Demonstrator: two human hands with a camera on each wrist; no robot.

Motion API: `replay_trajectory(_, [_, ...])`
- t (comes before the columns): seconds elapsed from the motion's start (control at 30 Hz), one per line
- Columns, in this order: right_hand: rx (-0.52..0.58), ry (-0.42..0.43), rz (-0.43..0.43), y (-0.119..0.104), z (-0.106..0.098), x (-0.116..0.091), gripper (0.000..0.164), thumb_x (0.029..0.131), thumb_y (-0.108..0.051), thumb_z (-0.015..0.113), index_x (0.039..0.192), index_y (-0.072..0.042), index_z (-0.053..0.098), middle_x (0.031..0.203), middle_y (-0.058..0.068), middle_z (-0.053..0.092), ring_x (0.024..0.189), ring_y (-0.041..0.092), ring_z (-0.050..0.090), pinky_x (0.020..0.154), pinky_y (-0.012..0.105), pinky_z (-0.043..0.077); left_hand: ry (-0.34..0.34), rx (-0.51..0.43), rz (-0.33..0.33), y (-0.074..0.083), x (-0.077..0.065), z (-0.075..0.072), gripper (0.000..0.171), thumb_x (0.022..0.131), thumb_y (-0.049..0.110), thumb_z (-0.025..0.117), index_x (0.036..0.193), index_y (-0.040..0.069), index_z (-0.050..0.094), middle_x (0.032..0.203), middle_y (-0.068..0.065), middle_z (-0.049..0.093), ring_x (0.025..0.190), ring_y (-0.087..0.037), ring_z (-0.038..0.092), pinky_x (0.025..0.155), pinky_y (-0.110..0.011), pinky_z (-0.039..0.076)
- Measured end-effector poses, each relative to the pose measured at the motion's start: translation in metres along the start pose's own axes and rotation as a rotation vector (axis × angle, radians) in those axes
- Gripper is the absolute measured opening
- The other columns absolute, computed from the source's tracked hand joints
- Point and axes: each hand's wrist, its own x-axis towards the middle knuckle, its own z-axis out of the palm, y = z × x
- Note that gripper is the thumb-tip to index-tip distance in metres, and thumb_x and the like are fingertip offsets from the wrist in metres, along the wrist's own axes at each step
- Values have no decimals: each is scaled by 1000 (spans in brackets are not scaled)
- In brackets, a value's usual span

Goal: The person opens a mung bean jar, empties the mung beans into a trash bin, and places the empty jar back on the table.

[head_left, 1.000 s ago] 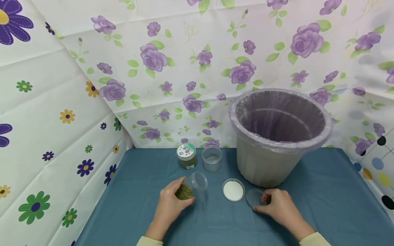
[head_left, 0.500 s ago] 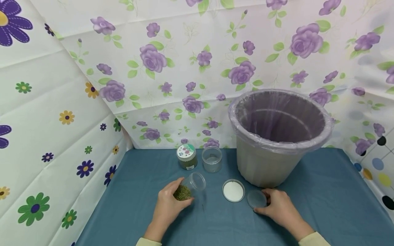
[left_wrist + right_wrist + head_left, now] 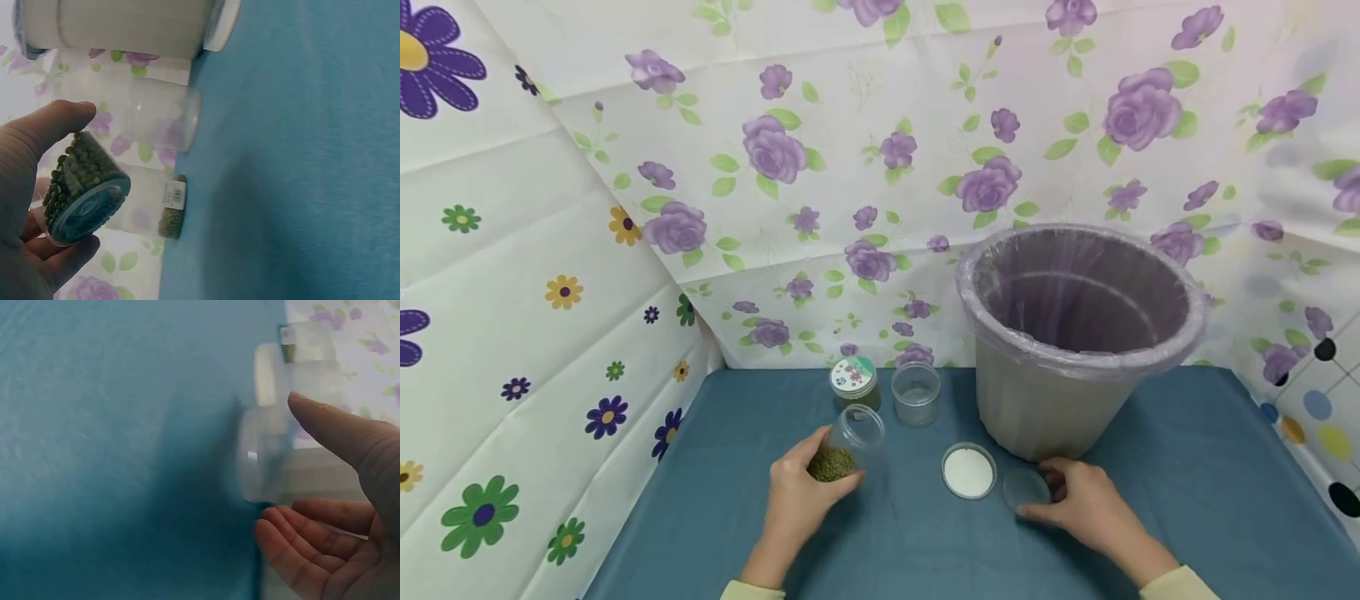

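Note:
My left hand [image 3: 797, 487] grips a clear plastic jar [image 3: 860, 429], tilted with its uncovered mouth away from me. Small green grains [image 3: 81, 169] are gathered at its bottom. On the cloth lies a clear round lid [image 3: 1022, 487], flat, with my right hand [image 3: 1082, 504] at its right side. The right wrist view has the thumb and fingers spread apart around the lid [image 3: 259, 456]; whether a fingertip touches its edge I cannot tell. Left of that lid is another lid [image 3: 968, 472] with a white inside.
At the back stand a closed jar [image 3: 854, 383] with a printed top and an uncovered clear jar [image 3: 916, 394]. A large bin [image 3: 1037, 408] with a purple liner stands behind my right hand. Blue cloth [image 3: 715, 467] covers the table; flowered sheets hang behind.
The clear lid by my right hand was tilted and now lies flat; the thumb and fingers stay close to it. My left hand moved slightly left with the jar, its mouth turned further away.

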Motion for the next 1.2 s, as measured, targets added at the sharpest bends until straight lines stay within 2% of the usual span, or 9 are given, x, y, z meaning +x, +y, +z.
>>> replay_trajectory(0.2, [-32, -6, -21, -14, -47, -7, 63, 71, -57, 72, 113, -10, 66, 101, 6, 70, 76, 9, 63, 61, 28, 54, 81, -94, -29, 7, 9, -8, 74, 62, 47, 83, 126, 21, 58, 105, 3, 68, 93, -8, 65, 74, -29, 57])
replay_trajectory(0.37, [-115, 107, -55, -20, -94, -10, 30, 79, -37, 73, 96, -13, 74, 87, 2, 73, 70, 9, 65, 58, 30, 55, 131, -187, -47, 15, 18, -19, 71, 61, 52, 81, 124, 30, 58, 107, 7, 67, 95, -7, 65, 77, -32, 58])
replay_trajectory(0.47, [-149, 170, -38, -19, -125, -11, 20, 81, -29, 70, 93, -13, 75, 83, 4, 73, 68, 13, 65, 56, 35, 53, 150, -236, -56, 20, 22, -24, 66, 62, 52, 81, 122, 36, 57, 108, 11, 67, 99, -5, 64, 80, -33, 57])
replay_trajectory(0.57, [-184, 247, -16, -15, -154, -10, 20, 84, -27, 67, 94, -12, 75, 85, 9, 73, 68, 19, 65, 54, 40, 50, 166, -285, -65, 24, 26, -28, 63, 63, 49, 81, 121, 39, 57, 108, 12, 67, 101, -4, 63, 83, -32, 56])
replay_trajectory(0.73, [-261, 502, 42, -16, -192, -4, 24, 87, -22, 64, 93, -1, 73, 83, 21, 70, 64, 33, 63, 53, 47, 45, 175, -318, -98, 38, 30, -37, 55, 64, 41, 84, 114, 35, 62, 102, 6, 68, 97, -7, 63, 84, -33, 56])
replay_trajectory(0.87, [-224, 621, 79, -24, -220, 0, 33, 91, -23, 57, 98, 7, 68, 88, 29, 67, 59, 33, 60, 44, 37, 45, 168, -315, -84, 59, 32, -49, 50, 66, 33, 84, 111, 24, 64, 97, 1, 68, 94, -11, 64, 83, -36, 56])
replay_trajectory(0.97, [-164, 643, 91, -35, -238, 3, 42, 95, -30, 49, 107, 7, 65, 97, 32, 63, 55, 28, 57, 38, 26, 38, 167, -314, -51, 70, 33, -55, 47, 68, 32, 84, 108, 18, 64, 94, 0, 67, 90, -12, 63, 81, -36, 56])
replay_trajectory(1.0, [-153, 651, 89, -39, -244, 5, 44, 95, -31, 47, 109, 7, 64, 99, 32, 62, 52, 21, 55, 38, 24, 37, 168, -317, -45, 73, 34, -56, 45, 68, 31, 84, 106, 17, 64, 93, -1, 66, 89, -13, 62, 80, -36, 55])
replay_trajectory(1.2, [-225, 590, 112, -62, -271, 20, 53, 95, -40, 46, 116, 7, 62, 108, 33, 60, 77, 37, 60, 56, 48, 48, 166, -331, -20, 81, 37, -59, 45, 68, 30, 83, 108, 27, 63, 96, 2, 67, 93, -12, 64, 82, -36, 56])
